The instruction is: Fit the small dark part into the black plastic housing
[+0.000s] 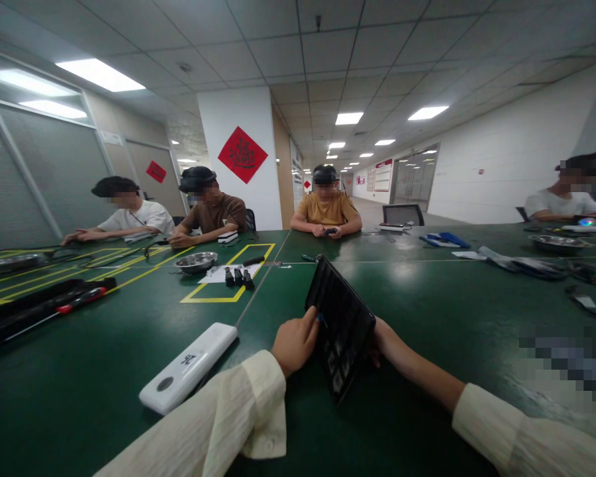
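Note:
A black flat tablet-like device (342,324) stands tilted on edge over the green table (417,311), in front of me. My left hand (295,343) is closed in a fist against its left face, pinching a small dark tool at the surface. My right hand (377,338) is behind the device's right edge, gripping it; most of its fingers are hidden. Both arms wear cream sleeves.
A white oblong box (189,366) lies at my left. Farther off are a yellow-taped rectangle with small black parts (238,276) and a metal bowl (195,262), a red-handled screwdriver (82,299), and several people seated around the table.

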